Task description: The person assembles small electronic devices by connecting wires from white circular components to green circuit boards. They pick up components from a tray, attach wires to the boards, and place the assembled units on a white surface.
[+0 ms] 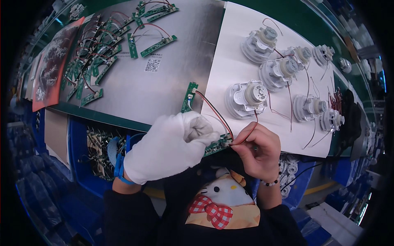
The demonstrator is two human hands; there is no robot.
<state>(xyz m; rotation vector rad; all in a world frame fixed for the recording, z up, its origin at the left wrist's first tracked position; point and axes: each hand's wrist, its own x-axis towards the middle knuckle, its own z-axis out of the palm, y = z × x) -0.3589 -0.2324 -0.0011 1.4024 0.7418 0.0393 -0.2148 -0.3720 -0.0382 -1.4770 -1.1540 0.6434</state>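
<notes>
My left hand, in a white glove with a blue band at the wrist, is closed on one end of a narrow green circuit board. A red and black wire pair links this board to a second green board, which lies beyond the glove. My bare right hand pinches a thin red and dark wire at the board's right end. That wire runs up to a white motor assembly just beyond the hand. The fingertips hide the wire's tip.
Several more motor assemblies with loose wires stand on the white sheet at right. Wired circuit boards are heaped on the metal plate at left. Below the table edge, a blue bin holds boards; another holds white parts.
</notes>
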